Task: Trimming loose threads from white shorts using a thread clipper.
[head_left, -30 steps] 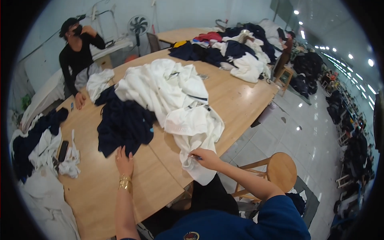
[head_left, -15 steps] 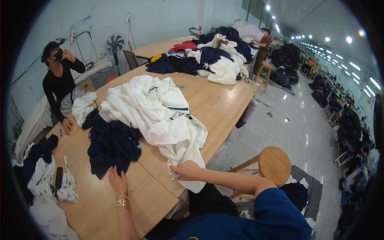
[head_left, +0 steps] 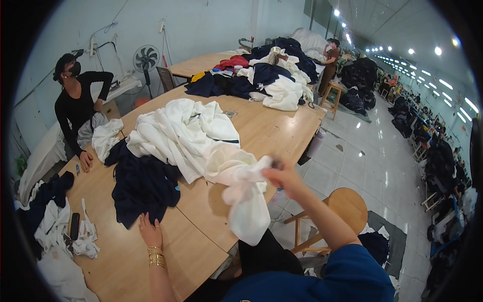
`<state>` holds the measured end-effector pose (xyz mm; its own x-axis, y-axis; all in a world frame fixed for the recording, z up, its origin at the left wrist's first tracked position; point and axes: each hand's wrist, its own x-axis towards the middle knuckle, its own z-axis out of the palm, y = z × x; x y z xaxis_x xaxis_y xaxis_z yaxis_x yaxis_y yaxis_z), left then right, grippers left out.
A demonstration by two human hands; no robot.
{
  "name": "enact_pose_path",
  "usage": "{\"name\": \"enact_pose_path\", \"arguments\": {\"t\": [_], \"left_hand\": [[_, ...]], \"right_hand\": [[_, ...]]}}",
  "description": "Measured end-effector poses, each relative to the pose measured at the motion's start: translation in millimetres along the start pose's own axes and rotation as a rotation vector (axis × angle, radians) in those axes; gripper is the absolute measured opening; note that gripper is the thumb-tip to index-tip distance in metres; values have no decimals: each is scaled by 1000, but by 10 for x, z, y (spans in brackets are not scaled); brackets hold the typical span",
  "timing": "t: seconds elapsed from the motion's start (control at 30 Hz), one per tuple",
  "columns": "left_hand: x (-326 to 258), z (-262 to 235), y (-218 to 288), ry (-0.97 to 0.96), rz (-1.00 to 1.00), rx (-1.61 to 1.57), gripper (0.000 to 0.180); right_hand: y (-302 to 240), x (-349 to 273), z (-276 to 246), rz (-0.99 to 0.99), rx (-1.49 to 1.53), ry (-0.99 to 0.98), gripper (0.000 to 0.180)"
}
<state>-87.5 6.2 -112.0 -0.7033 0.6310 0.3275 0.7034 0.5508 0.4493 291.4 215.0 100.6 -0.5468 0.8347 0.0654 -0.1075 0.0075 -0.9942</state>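
White garment point(head_left: 241, 196) hangs below the right hand's point(head_left: 282, 176) grip

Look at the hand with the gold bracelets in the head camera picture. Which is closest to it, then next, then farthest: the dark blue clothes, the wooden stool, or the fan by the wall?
From the left hand:
1. Dark blue clothes, touching its fingertips, just ahead on the table.
2. Wooden stool, off to the right, past the table edge on the tiled floor.
3. Fan, far ahead by the back wall.
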Motion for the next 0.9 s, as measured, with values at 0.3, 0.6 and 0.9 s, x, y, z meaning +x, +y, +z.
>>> {"name": "enact_pose_path", "arguments": {"t": [0.3,0.6,0.9], "left_hand": [[-10,4,-31,-7,15,40,46],[38,27,97,-7,13,115,44],[-31,-109,-6,13,0,135,44]], "right_hand": [[-1358,-850,-944,-503,393,-64,53],[-1086,1025,-1144,33,-346,263,21],[-2404,2952,-2094,-770,-303,741,34]]}}
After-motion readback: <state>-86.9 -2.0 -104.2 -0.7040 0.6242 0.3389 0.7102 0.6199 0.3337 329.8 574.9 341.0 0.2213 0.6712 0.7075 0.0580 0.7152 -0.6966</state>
